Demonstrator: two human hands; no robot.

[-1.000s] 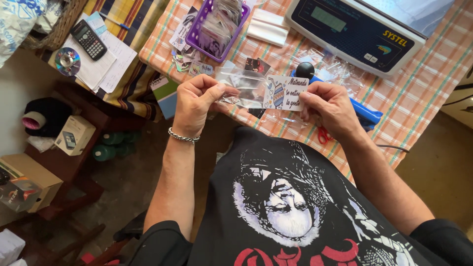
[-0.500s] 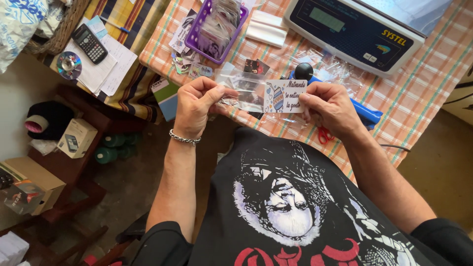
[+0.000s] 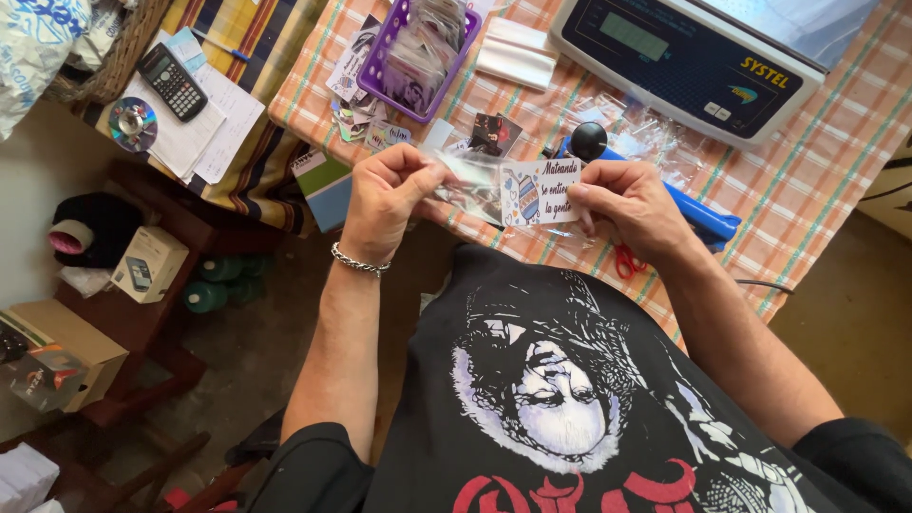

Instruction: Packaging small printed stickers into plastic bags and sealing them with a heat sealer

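Stickers (image 3: 540,192) and their clear sleeve (image 3: 470,180) look light, thin and slippery, held above the checked tabletop (image 3: 817,180); left hand (image 3: 385,195) pinches the sleeve's edge, right hand (image 3: 632,201) pinches the card's end.

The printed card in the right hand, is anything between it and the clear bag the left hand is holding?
Nothing visible blocks it. The printed card, pinched by the right hand, already meets the clear bag, which the left hand holds directly beside it above the table edge.

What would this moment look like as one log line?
left hand: pinches clear sleeve | right hand: holds printed sticker at sleeve mouth | behind: purple basket, scale
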